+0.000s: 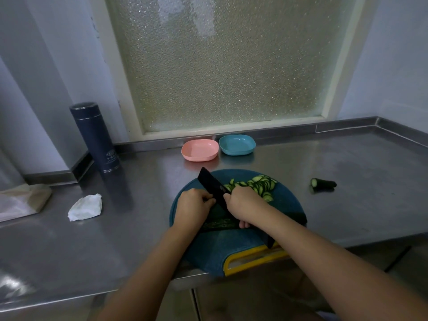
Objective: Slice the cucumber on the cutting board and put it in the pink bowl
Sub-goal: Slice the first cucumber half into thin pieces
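Mid-slice on cutting board (220, 251); nothing bowled yet.
Gripping knife (212, 181) with right hand (243, 205), fingers wrapped closed round the handle; pinning cucumber (220, 224) with left hand (193, 206), fingers curled down over it. Holding blade angled up and away between the two hands. Judged good practice: tuck left fingertips behind knuckles, walk them back per cut, drop blade straight, hold thickness even. Locating uncut cucumber directly beneath fingers, lying across board, dark skin showing between wrists. Noting cut slices (261, 184) fanned just beyond right hand; pink bowl (200, 150) past board's far edge on table (139, 205), apart from board, no slices seen inside. Cannot tell where edge meets skin: hidden by hands.
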`<state>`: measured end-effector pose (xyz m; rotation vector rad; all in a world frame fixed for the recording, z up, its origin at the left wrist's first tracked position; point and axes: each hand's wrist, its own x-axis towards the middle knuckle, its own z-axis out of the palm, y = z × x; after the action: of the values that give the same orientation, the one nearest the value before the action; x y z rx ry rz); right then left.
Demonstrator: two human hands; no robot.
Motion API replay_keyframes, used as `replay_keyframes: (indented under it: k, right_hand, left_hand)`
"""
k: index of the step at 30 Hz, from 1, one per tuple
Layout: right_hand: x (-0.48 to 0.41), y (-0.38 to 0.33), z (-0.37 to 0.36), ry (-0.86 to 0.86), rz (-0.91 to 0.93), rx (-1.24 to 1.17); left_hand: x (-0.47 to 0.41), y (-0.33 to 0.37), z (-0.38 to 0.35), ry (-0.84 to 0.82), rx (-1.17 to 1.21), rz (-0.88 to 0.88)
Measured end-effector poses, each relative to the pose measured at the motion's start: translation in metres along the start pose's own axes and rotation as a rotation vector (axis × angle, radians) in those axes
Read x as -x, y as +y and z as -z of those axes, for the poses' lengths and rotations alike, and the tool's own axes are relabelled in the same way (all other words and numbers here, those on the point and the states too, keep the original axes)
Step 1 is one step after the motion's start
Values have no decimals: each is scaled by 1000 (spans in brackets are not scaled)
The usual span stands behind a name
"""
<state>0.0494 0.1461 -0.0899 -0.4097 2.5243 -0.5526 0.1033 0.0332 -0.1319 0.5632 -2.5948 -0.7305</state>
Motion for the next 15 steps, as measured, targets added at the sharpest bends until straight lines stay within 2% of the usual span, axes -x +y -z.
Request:
replay_keyframes:
  k: [9,15]
  right_hand:
    - [-2,15,2,18,112,-132]
    - [1,17,3,31,147,-142]
  left_hand:
    - [2,1,5,-45,58,27]
    - [4,3,5,-15,61,48]
